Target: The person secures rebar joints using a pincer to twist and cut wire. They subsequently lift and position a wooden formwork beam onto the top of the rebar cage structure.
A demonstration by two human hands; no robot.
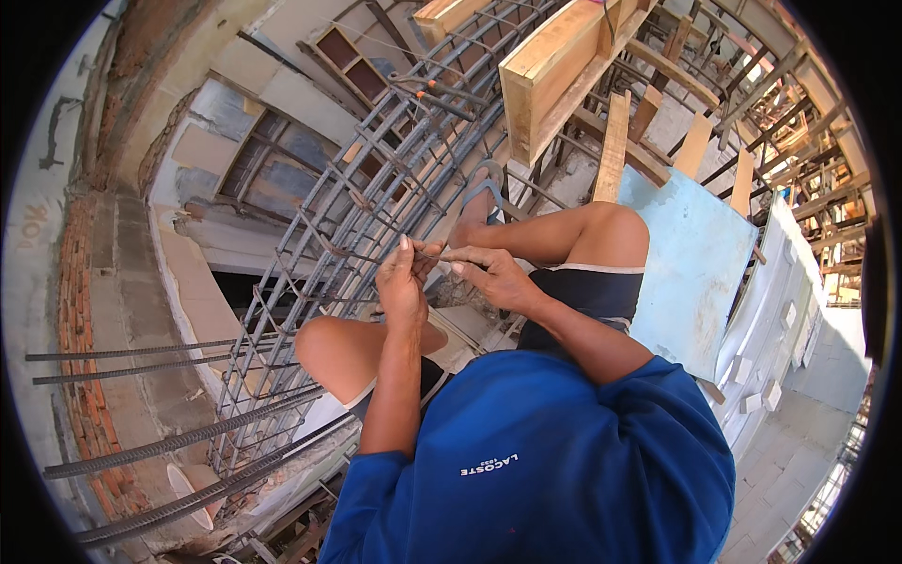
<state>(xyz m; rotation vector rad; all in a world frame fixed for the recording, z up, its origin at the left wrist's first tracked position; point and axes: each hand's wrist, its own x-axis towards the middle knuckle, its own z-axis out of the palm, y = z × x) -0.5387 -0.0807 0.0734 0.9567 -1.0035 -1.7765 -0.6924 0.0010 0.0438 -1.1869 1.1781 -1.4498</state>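
Note:
Thin tie wire (429, 254) runs between my two hands, in front of my bent knees. My left hand (403, 282) holds one part of it, with the thumb pointing up and the fingers partly hidden behind. From the other side, my right hand (499, 279) pinches the wire between thumb and forefinger. Just beyond both hands lies a long reinforcing-bar cage (384, 151), its bars crossed by stirrups. A pair of end-cutting pincers (444, 97) with dark handles and orange marks rests across the top of the cage.
Timber formwork (557, 70) rises ahead on the right. Thick ribbed rebars (183, 435) stick out at lower left. A light-blue sheet (687, 271) lies beside my right knee. Wooden planks (612, 151) and props stand beyond. A sandalled foot (481, 196) is beside the cage.

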